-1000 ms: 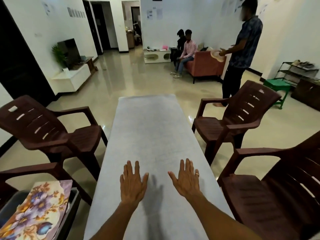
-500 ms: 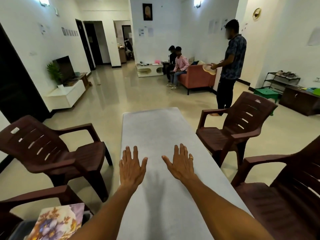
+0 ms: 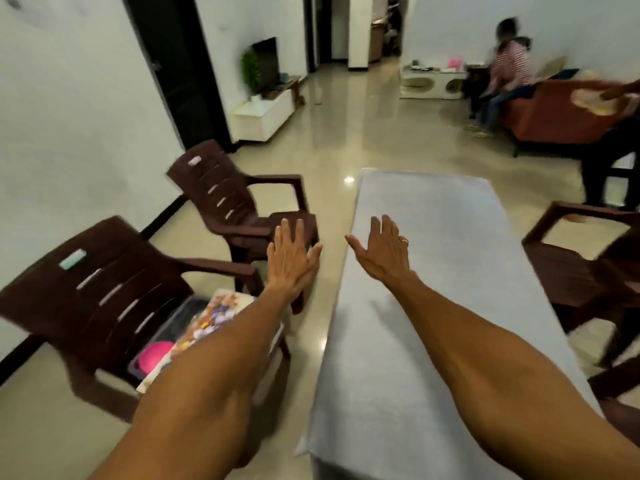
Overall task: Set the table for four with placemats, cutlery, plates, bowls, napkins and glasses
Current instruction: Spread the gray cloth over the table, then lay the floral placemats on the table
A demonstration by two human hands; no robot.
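Observation:
A long table (image 3: 450, 244) under a grey cloth runs away from me at centre right, with nothing on it. My right hand (image 3: 382, 252) hovers flat over its left edge, fingers straight, a ring on one finger. My left hand (image 3: 289, 259) is held out flat to the left of the table, above the floor and the near chairs, holding nothing. On the seat of the nearest left chair sits a clear bin (image 3: 162, 344); a floral placemat (image 3: 211, 318) lies on it and something pink (image 3: 154, 356) shows inside. My left forearm hides part of the bin.
Two brown plastic chairs (image 3: 228, 202) stand left of the table, and more brown chairs (image 3: 585, 271) on the right. A person (image 3: 613, 143) holding a plate stands far right; others sit on an orange sofa (image 3: 550, 116). Glossy floor lies beyond.
The view has swung left. Both hands have left the middle of the table and moved left; the left hand is now off the table, towards the chair with the bin.

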